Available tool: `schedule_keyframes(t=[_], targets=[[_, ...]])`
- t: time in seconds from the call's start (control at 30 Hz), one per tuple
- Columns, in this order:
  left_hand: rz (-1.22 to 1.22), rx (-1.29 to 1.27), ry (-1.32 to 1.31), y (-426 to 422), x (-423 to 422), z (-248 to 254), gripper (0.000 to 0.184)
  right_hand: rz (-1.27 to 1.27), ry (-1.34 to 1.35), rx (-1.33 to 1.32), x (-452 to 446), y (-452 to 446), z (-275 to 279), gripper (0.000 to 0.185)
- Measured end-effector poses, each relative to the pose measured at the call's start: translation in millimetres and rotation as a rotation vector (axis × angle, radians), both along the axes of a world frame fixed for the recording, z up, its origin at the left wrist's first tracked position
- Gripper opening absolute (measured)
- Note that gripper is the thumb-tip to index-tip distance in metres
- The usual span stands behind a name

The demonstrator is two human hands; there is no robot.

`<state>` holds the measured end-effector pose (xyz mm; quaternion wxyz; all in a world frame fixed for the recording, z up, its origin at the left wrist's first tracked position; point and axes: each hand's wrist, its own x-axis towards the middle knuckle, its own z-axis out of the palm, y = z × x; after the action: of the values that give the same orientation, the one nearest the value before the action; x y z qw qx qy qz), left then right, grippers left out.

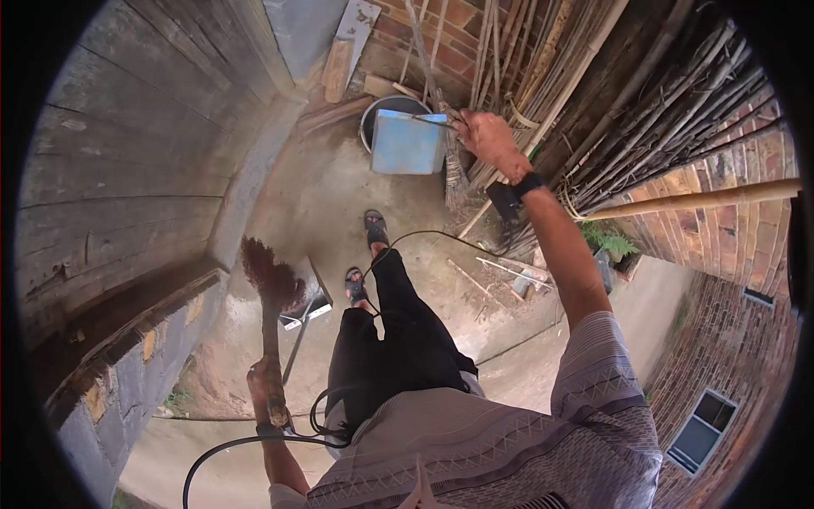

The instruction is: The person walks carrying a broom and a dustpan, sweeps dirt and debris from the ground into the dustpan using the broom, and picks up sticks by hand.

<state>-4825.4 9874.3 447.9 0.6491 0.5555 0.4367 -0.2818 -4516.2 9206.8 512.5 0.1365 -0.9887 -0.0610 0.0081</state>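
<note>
My right hand (493,144) is closed on the thin handle of a blue square-sided container (407,144). This container is over the rim of a round grey bucket (367,127). Right beside my fingers stands a twig broom (454,174) with a long stick. At the lower left, my left hand (261,386) is wrapped round the handle of a broom with reddish-brown bristles (270,273). The bristles point away from me, above a metal dustpan (312,312) on the floor. The top of the dustpan's handle ends close to my left hand; whether I touch it is unclear.
Bamboo poles (543,68) and bundled sticks (670,110) lean on the brick wall at right. A wooden wall (136,153) and a stone ledge (127,373) are at left. A black cable (441,233) crosses my legs. Wood scraps (517,276) lie right of my feet.
</note>
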Motion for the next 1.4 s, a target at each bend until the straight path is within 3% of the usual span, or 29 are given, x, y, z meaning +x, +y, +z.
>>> schedule_keyframes(t=[0.4,0.53,0.6,0.77,0.83,0.9,0.97,1.03,1.07,1.1,1.13,1.17,1.2,1.23,1.27,1.3,1.33,1.37,1.4], targets=[[0.048,0.159,0.022,-76.1,37.7,42.7,0.033,0.015,-0.027,-0.072,164.9,-48.0,-25.0,0.033],[-0.045,0.184,0.063,-98.0,62.1,50.8,0.031,-0.018,-0.002,-0.059,174.7,-50.2,-57.6,0.032],[-0.016,0.158,0.094,-104.2,69.6,47.1,0.032,-0.215,0.024,0.022,173.5,-44.3,-66.5,0.031],[-0.099,0.132,0.084,-108.9,85.9,43.4,0.034,-0.246,0.142,0.045,172.2,-51.8,-54.7,0.034],[-0.088,0.137,0.037,-115.2,91.9,43.1,0.030,-0.167,-0.125,0.109,164.0,-59.4,-69.2,0.032],[-0.136,0.156,0.023,-113.9,95.9,34.1,0.031,-0.170,-0.169,0.083,143.7,-56.4,-49.8,0.033],[-0.196,0.168,0.013,-111.4,99.4,28.1,0.031,-0.345,-0.143,0.137,117.4,-40.4,-28.7,0.036],[-0.288,0.152,0.012,-114.7,110.0,22.1,0.033,-0.319,-0.352,0.305,71.0,-0.1,-41.8,0.038],[-0.337,0.141,0.033,-116.3,119.5,17.4,0.031,-0.179,-0.035,0.474,43.8,24.5,-57.3,0.043],[-0.392,0.126,0.061,-121.4,127.3,14.7,0.030,-0.117,-0.180,1.162,1.1,71.1,-78.0,0.022],[-0.458,0.025,0.062,-137.4,141.1,29.0,0.028,-0.058,-0.435,0.846,-34.3,123.7,-94.2,0.030],[-0.561,0.056,0.009,-141.0,149.5,22.7,0.027,0.118,0.473,1.117,-64.0,163.2,-85.7,0.034],[-0.579,0.086,-0.024,-155.8,155.1,23.2,0.028,0.161,0.899,1.059,-93.3,191.9,-55.5,0.045],[-0.589,0.120,-0.065,-164.7,157.7,22.3,0.030,0.227,1.084,1.024,-117.6,226.0,-56.4,0.054],[-0.641,0.070,-0.154,-158.8,159.0,9.3,0.029,0.265,1.186,0.949,-133.4,255.9,-49.2,0.059],[-0.685,0.021,-0.244,-150.7,161.6,-7.2,0.029,0.186,1.228,1.114,-151.3,277.3,-51.0,0.065],[-0.799,0.002,-0.345,-150.0,161.4,-21.2,0.030,0.050,1.148,1.377,-170.1,288.1,-38.5,0.057],[-0.824,-0.012,-0.343,-157.6,158.0,-23.7,0.030,-0.015,0.933,1.472,-183.7,292.2,-25.2,0.046],[-0.821,0.001,-0.408,-169.7,152.6,-18.1,0.030,-0.164,0.914,1.506,-196.2,302.2,-31.8,0.042]])
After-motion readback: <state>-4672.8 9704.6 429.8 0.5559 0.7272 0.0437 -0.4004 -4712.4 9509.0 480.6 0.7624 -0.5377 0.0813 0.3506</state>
